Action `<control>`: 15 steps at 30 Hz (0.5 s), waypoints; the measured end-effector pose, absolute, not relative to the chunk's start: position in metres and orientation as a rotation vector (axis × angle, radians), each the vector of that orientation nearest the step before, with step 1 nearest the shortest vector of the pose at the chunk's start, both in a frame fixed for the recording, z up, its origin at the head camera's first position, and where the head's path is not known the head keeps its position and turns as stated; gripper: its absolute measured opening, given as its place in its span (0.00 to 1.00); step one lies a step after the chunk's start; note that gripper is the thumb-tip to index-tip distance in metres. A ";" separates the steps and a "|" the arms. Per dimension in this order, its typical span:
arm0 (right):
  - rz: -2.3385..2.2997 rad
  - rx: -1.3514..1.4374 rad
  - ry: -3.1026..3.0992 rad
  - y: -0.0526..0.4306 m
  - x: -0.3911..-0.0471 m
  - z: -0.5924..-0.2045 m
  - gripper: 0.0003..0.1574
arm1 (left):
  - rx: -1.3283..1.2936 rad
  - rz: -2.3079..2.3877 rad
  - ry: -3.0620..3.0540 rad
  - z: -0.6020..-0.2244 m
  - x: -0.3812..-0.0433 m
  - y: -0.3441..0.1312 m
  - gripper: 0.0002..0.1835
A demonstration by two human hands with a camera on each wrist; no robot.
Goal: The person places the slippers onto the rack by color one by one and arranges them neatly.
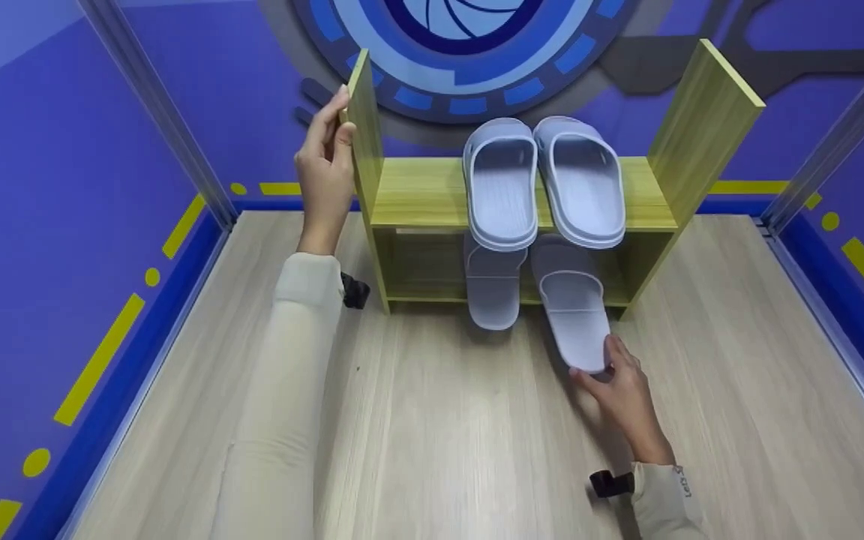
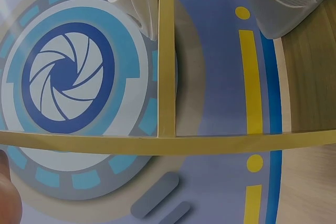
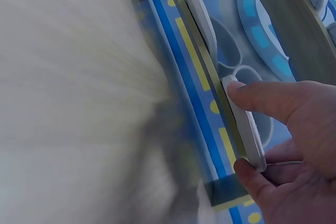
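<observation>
A small light-wood shoe rack [image 1: 417, 193] stands against the back wall. My left hand [image 1: 327, 169] rests at its left side panel [image 1: 363, 120], fingertips and thumb near the panel's front edge; only the thumb [image 2: 8, 192] shows in the left wrist view. With thumb and fingers my right hand [image 1: 623, 390] pinches the heel of a grey slipper [image 1: 578, 322], whose toe reaches into the lower level. Beside it, another grey slipper [image 1: 493, 300] lies in the lower level, heel jutting out. In the right wrist view, my right hand [image 3: 294, 129] holds the slipper's heel edge [image 3: 248, 129].
On the upper shelf sit two grey slippers [image 1: 502, 187] [image 1: 586, 187], side by side, openings toward me. The right side panel [image 1: 706, 127] rises past the upper shelf. Blue-purple walls [image 1: 64, 187] with yellow marks enclose the wood-patterned surface [image 1: 432, 450] on three sides.
</observation>
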State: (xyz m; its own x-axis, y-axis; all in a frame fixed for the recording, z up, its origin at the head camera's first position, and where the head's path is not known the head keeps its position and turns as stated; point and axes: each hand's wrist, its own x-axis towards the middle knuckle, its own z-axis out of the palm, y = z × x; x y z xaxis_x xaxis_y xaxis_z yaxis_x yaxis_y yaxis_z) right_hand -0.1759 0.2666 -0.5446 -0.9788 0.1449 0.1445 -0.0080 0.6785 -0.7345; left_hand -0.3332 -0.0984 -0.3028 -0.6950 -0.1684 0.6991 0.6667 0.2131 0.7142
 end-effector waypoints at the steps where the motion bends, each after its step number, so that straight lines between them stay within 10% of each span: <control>1: 1.177 -0.108 -2.686 0.265 -0.177 -0.545 0.51 | -0.461 -1.564 -1.805 -0.304 -0.336 -0.099 0.20; 15: 1.280 -0.199 -2.537 0.244 -0.192 -0.555 0.52 | -0.483 -1.568 -1.794 -0.309 -0.341 -0.101 0.21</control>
State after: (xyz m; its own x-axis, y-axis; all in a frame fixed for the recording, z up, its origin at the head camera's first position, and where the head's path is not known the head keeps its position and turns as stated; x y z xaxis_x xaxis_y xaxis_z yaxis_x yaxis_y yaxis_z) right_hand -0.1917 0.2436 -0.5546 -0.9478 0.2517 0.1959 -0.0079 0.5954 -0.8034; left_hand -0.3410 -0.1015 -0.3087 -0.6887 -0.1631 0.7064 0.6781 0.1998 0.7072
